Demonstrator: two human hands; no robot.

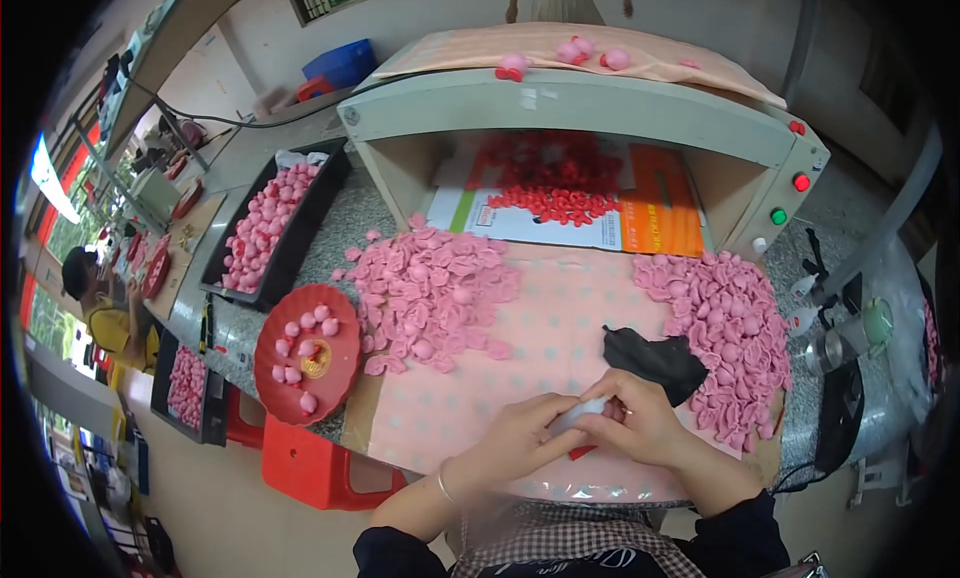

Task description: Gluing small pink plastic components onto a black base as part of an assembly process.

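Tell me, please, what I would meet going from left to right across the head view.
Lower black tray, red scalloped plate, left pink pile, left hand, pale held object, right hand, right pink pile.

Print is on the orange sheet [662, 210], curly white writing on the apron [565, 540], gold marks [314, 366] on the plate [276, 353].

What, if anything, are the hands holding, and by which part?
Seemingly a small whitish thing, between the left hand and right hand; it is partly hidden, so the gripped part can't be told.
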